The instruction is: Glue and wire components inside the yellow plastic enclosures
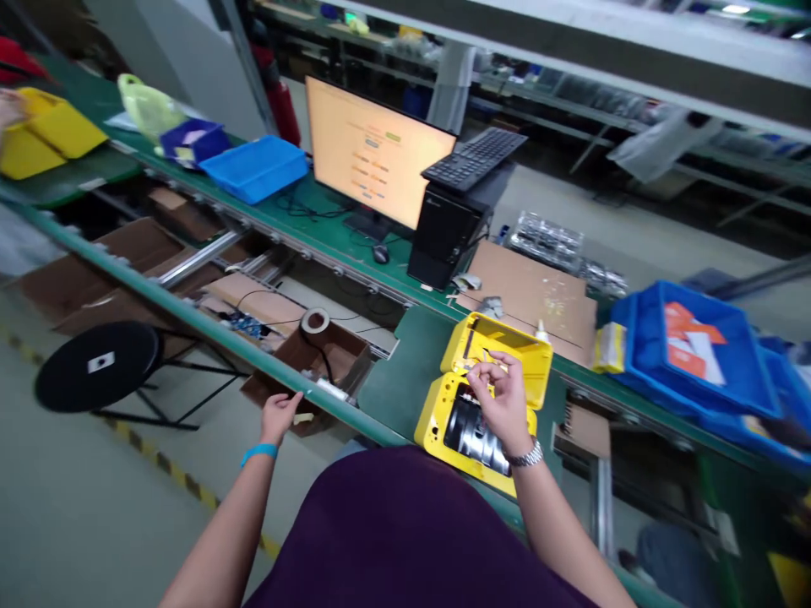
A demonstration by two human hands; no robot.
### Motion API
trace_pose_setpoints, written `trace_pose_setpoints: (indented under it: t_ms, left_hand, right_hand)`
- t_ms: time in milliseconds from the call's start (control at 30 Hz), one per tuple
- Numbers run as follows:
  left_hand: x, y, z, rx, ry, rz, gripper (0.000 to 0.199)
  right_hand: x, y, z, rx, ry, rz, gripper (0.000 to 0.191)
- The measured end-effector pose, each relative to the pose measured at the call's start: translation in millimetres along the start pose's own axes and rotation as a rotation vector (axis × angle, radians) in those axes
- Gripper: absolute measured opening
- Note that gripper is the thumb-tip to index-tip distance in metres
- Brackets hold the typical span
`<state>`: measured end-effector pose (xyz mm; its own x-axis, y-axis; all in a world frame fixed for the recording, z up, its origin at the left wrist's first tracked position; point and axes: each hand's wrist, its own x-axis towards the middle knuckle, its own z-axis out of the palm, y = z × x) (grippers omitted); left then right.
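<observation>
Yellow plastic case [437, 431], shown opened into two halves, interiors facing up, directly beneath the right hand [503, 404]. The nearer half is occupied by a glossy black-and-silver insert [475, 431]; its exact nature cannot be told. The farther half [500, 355] is seen beyond it, with no such insert visible, and the halves are not shown closed together. Each half is oriented with its long axis running roughly along the green workbench [405, 371], and the halves are arranged one behind the other, away from the wearer.

A small thin piece [485, 365], too small to be identified, is pinched between the thumb and forefinger of the right hand, above the farther half. A metal wristwatch [525, 456] is worn on that wrist. The left hand [279, 416] is held released, fingers spread, at the bench's near edge, well to the side of the case, with nothing grasped; a blue wristband [258, 454] is worn on its wrist.

Just beyond the left hand, a cardboard box [335, 355] and a tape roll [315, 321] are seen. Beyond the right hand are a white bottle [541, 332] and a cardboard sheet [532, 295]; blue bins [690, 350] are placed to its right.
</observation>
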<state>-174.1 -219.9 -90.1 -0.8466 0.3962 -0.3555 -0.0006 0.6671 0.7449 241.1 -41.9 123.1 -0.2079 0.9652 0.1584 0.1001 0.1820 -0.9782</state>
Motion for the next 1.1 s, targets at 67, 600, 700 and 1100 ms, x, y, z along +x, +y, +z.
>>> trace_pose_setpoints:
  t_ms: [67,600,700,1100]
  left_hand:
    - [-6,17,10.2,0.097,0.098,0.040,0.051]
    - [-212,241,241.2,0.343,-0.855,1.232,0.018]
    - [-213,241,247.8,0.384,-0.848,1.202,0.015]
    - [-223,269,261.7,0.443,-1.061,1.416,0.012]
  right_hand:
    - [0,7,-17,0.025,0.110,0.035,0.050]
    - [-22,67,-88,0.312,0.571,0.290,0.066]
    - [-26,75,-96,0.313,0.586,0.305,0.065]
    - [-21,93,-105,0.326,0.602,0.359,0.065]
